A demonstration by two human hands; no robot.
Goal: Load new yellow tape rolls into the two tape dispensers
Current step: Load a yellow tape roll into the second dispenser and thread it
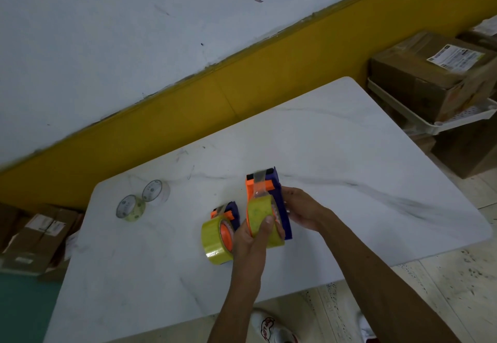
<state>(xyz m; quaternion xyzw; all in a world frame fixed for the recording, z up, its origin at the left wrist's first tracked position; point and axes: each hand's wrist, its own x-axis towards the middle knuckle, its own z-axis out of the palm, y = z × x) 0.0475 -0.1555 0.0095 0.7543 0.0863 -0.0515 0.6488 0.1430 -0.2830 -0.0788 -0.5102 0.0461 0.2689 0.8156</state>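
Note:
Two purple-and-orange tape dispensers sit near the middle of the white marble table [349, 154]. The left dispenser [232, 212] lies on the table with a yellow tape roll [213, 241] mounted on it, untouched. The right dispenser [277, 194] is held up between both hands. My left hand [252, 237] grips the yellow tape roll [259, 212] seated in it, thumb on the roll's face. My right hand [304, 208] holds the dispenser's purple side. A strip of tape runs from that roll up over the orange front.
Two nearly spent clear tape cores [130, 206] [156, 191] stand at the table's left. Cardboard boxes [430, 73] on a white tray sit beyond the right end; more boxes [35, 237] lie on the floor at left. A wall runs behind.

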